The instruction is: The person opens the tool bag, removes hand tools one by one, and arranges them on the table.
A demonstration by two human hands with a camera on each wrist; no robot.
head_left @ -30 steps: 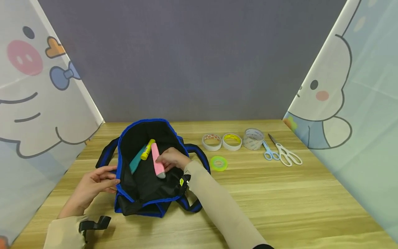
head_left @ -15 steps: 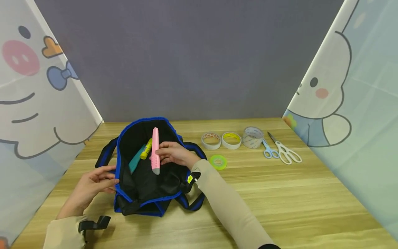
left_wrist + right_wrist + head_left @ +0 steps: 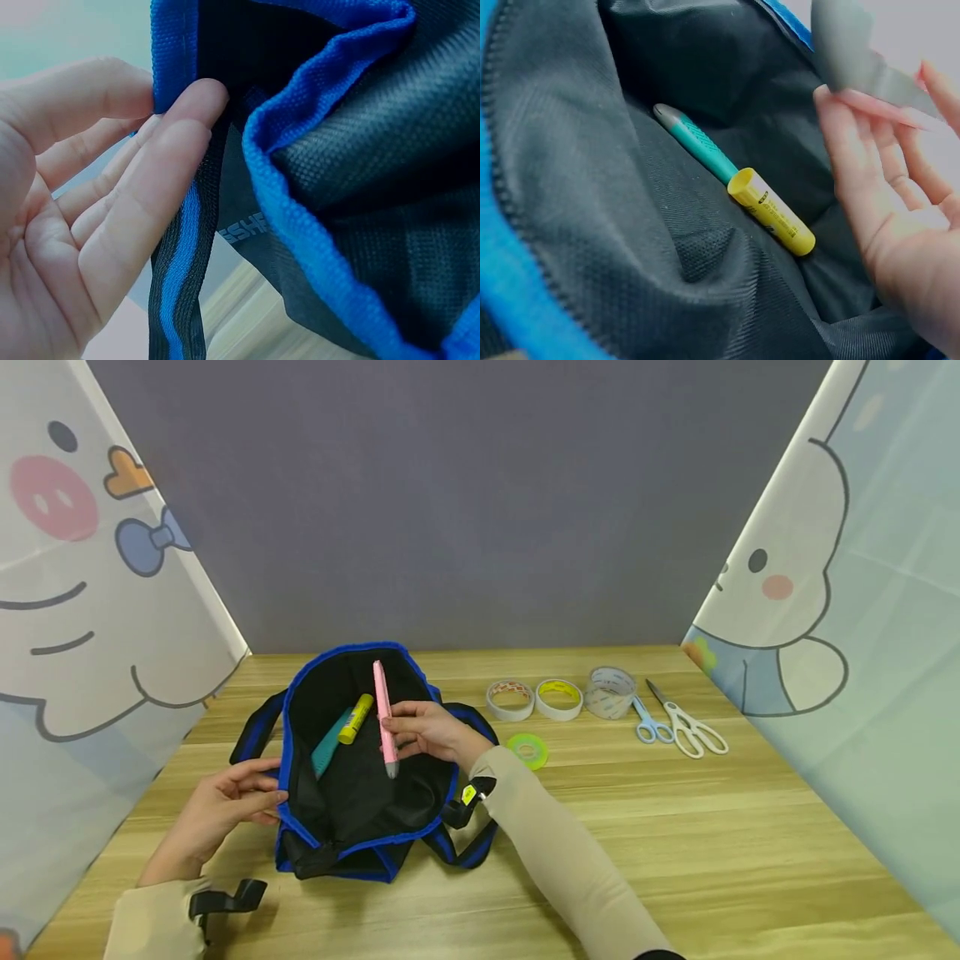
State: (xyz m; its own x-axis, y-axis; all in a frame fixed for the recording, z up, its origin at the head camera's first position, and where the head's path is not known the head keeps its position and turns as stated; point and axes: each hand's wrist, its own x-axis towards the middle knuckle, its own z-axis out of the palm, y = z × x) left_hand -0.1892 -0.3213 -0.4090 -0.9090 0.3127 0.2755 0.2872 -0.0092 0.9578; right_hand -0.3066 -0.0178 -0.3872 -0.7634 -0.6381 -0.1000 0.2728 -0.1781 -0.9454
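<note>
A black backpack (image 3: 375, 822) with blue trim lies with its mouth spread toward me. My left hand (image 3: 221, 806) pinches its left edge between thumb and fingers; the left wrist view shows the blue trim (image 3: 176, 56) there. Over the opening, my right hand (image 3: 431, 731) holds a pink utility knife (image 3: 381, 693) with a grey end, narrow side toward the head camera. In the right wrist view this knife is blurred. Inside the bag a yellow glue stick (image 3: 776, 214) lies end to end with a teal utility knife (image 3: 701, 146), partly covering it.
Right of the bag stand two white-sided tape rolls (image 3: 511, 702) (image 3: 559, 700) and a wider clear tape roll (image 3: 611, 693). A green tape roll (image 3: 528, 750) lies nearer. Blue scissors (image 3: 654, 728) and white scissors (image 3: 693, 728) lie farther right. Fabric walls bound the table (image 3: 675, 843).
My right hand has lifted the pink utility knife off the bag's lining, moved slightly right and turned it edge-on. My left hand has stayed at the bag's edge.
</note>
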